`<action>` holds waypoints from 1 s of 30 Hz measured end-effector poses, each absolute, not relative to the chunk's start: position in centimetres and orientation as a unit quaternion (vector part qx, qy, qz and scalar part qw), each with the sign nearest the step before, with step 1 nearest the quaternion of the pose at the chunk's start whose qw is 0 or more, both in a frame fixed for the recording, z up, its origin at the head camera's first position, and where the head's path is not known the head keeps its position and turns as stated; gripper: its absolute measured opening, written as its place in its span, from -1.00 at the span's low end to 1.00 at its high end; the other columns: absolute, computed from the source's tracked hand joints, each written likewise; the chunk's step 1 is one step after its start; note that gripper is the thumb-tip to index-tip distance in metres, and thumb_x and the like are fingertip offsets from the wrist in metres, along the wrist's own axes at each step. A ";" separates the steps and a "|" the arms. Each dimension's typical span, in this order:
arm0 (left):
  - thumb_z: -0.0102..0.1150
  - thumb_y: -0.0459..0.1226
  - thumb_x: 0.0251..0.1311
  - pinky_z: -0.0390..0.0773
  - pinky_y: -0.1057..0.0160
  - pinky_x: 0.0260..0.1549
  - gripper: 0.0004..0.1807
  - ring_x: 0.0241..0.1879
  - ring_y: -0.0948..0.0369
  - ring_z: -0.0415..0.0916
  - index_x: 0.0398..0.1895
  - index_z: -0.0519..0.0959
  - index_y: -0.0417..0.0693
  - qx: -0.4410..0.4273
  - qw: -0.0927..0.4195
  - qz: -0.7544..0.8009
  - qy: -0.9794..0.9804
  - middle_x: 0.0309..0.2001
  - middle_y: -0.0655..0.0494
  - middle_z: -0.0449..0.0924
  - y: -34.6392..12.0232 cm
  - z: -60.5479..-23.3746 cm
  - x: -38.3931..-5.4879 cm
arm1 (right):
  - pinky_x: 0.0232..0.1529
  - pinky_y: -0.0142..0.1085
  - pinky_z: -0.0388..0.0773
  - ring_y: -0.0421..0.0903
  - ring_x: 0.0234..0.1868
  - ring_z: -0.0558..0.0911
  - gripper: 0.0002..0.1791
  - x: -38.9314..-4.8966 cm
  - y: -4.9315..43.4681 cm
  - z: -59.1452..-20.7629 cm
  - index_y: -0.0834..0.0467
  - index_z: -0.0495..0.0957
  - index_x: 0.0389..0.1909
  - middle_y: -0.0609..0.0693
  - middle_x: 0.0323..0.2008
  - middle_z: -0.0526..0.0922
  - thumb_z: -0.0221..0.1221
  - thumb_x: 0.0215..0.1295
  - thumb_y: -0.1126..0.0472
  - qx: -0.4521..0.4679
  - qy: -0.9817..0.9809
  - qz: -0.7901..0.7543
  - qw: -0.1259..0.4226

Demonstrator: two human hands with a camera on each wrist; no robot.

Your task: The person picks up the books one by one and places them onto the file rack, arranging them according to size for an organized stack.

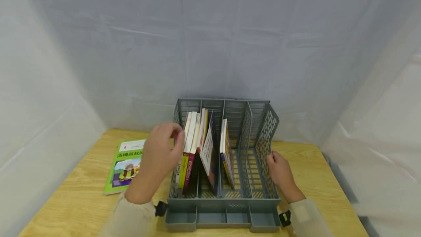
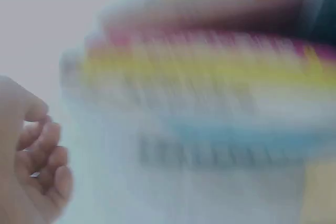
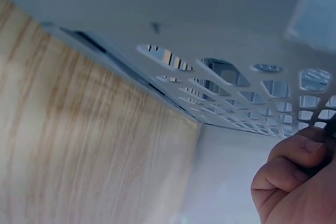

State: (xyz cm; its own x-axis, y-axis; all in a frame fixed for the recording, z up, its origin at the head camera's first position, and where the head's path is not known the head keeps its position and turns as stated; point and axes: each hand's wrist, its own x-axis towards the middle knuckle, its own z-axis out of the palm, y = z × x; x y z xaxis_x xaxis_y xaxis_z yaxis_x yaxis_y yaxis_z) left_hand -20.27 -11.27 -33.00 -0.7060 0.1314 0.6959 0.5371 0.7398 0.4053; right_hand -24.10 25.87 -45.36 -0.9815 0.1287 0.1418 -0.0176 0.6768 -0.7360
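Observation:
My left hand point(image 1: 162, 153) hovers over the left edge of a grey plastic book rack point(image 1: 241, 204), its fingers loosely curled with nothing between them. Beside it stand several upright books point(image 1: 186, 164) in the leftmost slot, with white, yellow and magenta spines. In the second slot a dark-backed book point(image 1: 208, 153) leans at an angle. Thin books point(image 1: 226, 153) stand in the third slot, while the rightmost slot holds none. My right hand point(image 1: 280, 171) grips the edge of the rack's perforated right side wall point(image 3: 226, 87).
On the wooden table point(image 1: 70, 189), left of the rack, lies a green picture book point(image 1: 113, 182), partly hidden by my left forearm. Small open trays point(image 1: 210, 226) run along the rack's front. White sheeting point(image 1: 210, 46) surrounds the table at the back and sides.

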 end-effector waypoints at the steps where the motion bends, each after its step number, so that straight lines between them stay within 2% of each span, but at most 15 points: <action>1: 0.12 -0.26 0.46 0.51 0.12 -0.35 -0.88 -0.37 0.14 0.49 -0.20 0.60 -0.11 -0.161 0.314 -0.318 -0.880 -0.35 0.07 0.62 -12.5 -33.6 -20.4 | -0.47 -0.22 0.26 -0.04 -0.60 0.25 -0.64 -24.0 25.8 -45.3 0.10 0.26 -0.45 0.00 -0.61 0.28 -0.19 0.63 0.10 -0.030 -0.910 0.402 0.090; 5: -0.03 -0.16 0.58 0.40 0.15 -0.60 -0.74 -0.60 0.19 0.38 -0.02 0.57 -0.14 -0.070 0.183 -0.319 -0.927 -0.45 0.11 0.58 -16.2 -36.6 -20.8 | -0.49 -0.22 0.25 -0.05 -0.62 0.23 -0.64 -23.9 25.8 -45.2 0.11 0.26 -0.45 0.00 -0.62 0.26 -0.19 0.64 0.10 -0.030 -0.909 0.406 0.088; 7: -0.10 -0.12 0.61 0.43 0.07 -0.59 -0.66 -0.64 0.21 0.38 0.09 0.55 -0.16 -0.053 0.108 -0.306 -0.944 -0.49 0.16 0.58 -16.9 -38.3 -20.9 | -0.50 -0.23 0.24 -0.05 -0.62 0.23 -0.64 -23.9 25.8 -45.2 0.10 0.26 -0.45 -0.01 -0.62 0.26 -0.19 0.64 0.10 -0.029 -0.909 0.405 0.089; 9: -0.17 -0.09 0.64 0.48 0.01 -0.55 -0.57 -0.61 0.23 0.43 0.22 0.51 -0.21 -0.054 0.047 -0.302 -0.951 -0.49 0.18 0.60 -17.1 -39.8 -21.0 | -0.50 -0.23 0.24 -0.06 -0.61 0.23 -0.64 -23.9 25.7 -45.1 0.10 0.26 -0.45 -0.01 -0.62 0.26 -0.18 0.64 0.09 -0.029 -0.910 0.403 0.090; 11: -0.24 -0.07 0.66 0.57 -0.09 -0.40 -0.50 -0.55 0.22 0.52 0.34 0.46 -0.24 -0.061 0.005 -0.300 -0.952 -0.49 0.17 0.64 -16.8 -41.1 -21.1 | -0.50 -0.23 0.24 -0.06 -0.62 0.23 -0.64 -23.9 25.7 -45.1 0.10 0.26 -0.45 -0.01 -0.62 0.26 -0.18 0.63 0.10 -0.028 -0.910 0.404 0.091; 12: -0.25 -0.08 0.67 0.59 -0.15 -0.30 -0.49 -0.47 0.16 0.60 0.36 0.45 -0.25 -0.064 -0.005 -0.299 -0.952 -0.42 0.10 0.68 -16.5 -41.6 -21.1 | -0.50 -0.23 0.24 -0.06 -0.62 0.23 -0.64 -23.9 25.6 -45.2 0.10 0.26 -0.45 -0.01 -0.62 0.26 -0.18 0.63 0.10 -0.028 -0.910 0.404 0.091; 14: -0.27 -0.06 0.67 0.63 -0.17 -0.17 -0.45 -0.31 0.01 0.69 0.39 0.43 -0.28 -0.072 -0.007 -0.299 -0.952 -0.26 -0.05 0.74 -16.0 -42.5 -21.0 | -0.50 -0.23 0.24 -0.06 -0.61 0.23 -0.65 -23.9 25.6 -45.2 0.10 0.26 -0.45 -0.01 -0.61 0.27 -0.18 0.63 0.10 -0.028 -0.910 0.404 0.090; 16: -0.24 -0.05 0.66 0.62 -0.19 -0.08 -0.46 -0.17 -0.08 0.71 0.37 0.46 -0.27 -0.071 0.004 -0.288 -0.955 -0.10 -0.15 0.75 -15.4 -43.0 -21.0 | -0.50 -0.23 0.24 -0.06 -0.61 0.23 -0.65 -23.8 25.6 -45.2 0.10 0.26 -0.45 -0.01 -0.61 0.27 -0.18 0.62 0.10 -0.029 -0.909 0.405 0.089; 18: -0.14 -0.08 0.63 0.65 -0.12 -0.24 -0.50 -0.21 -0.09 0.70 0.34 0.50 -0.25 -0.067 0.014 -0.278 -0.958 -0.06 -0.17 0.73 -14.9 -43.3 -20.9 | -0.49 -0.23 0.24 -0.06 -0.61 0.23 -0.65 -23.8 25.6 -45.2 0.10 0.26 -0.45 -0.01 -0.61 0.27 -0.18 0.62 0.10 -0.031 -0.910 0.405 0.086; 22: 0.00 -0.15 0.57 0.49 0.13 -0.56 -0.55 -0.51 0.17 0.55 0.34 0.50 -0.24 -0.057 0.016 -0.267 -0.962 -0.31 -0.02 0.71 -14.4 -43.5 -20.8 | -0.49 -0.22 0.23 -0.06 -0.61 0.23 -0.63 -23.7 25.8 -45.1 0.10 0.25 -0.45 0.00 -0.61 0.26 -0.19 0.64 0.08 -0.031 -0.911 0.402 0.084; 26: 0.03 -0.19 0.54 0.49 0.16 -0.55 -0.56 -0.47 0.21 0.56 0.33 0.49 -0.26 -0.063 0.029 -0.271 -0.960 -0.27 -0.02 0.72 -14.6 -43.4 -20.8 | -0.48 -0.22 0.24 -0.06 -0.60 0.22 -0.63 -23.9 26.0 -45.1 0.10 0.25 -0.45 0.00 -0.60 0.26 -0.20 0.64 0.08 -0.030 -0.914 0.394 0.090; 30: 0.02 -0.22 0.53 0.48 0.18 -0.57 -0.56 -0.50 0.21 0.55 0.35 0.49 -0.26 -0.054 0.027 -0.278 -0.959 -0.38 0.05 0.68 -15.2 -43.3 -20.6 | -0.48 -0.23 0.24 -0.05 -0.60 0.23 -0.62 -24.1 26.3 -45.1 0.10 0.26 -0.46 0.00 -0.61 0.27 -0.20 0.64 0.08 -0.033 -0.915 0.393 0.086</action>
State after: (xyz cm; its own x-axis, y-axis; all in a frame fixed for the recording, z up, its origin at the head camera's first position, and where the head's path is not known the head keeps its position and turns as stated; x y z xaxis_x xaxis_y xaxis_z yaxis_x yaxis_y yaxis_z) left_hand -20.61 -15.17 -43.27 -0.9926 0.0893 0.0822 0.1194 0.8396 0.5299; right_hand -24.07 26.34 -45.11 -0.9832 0.1277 0.1307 -0.0068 0.6892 -0.7245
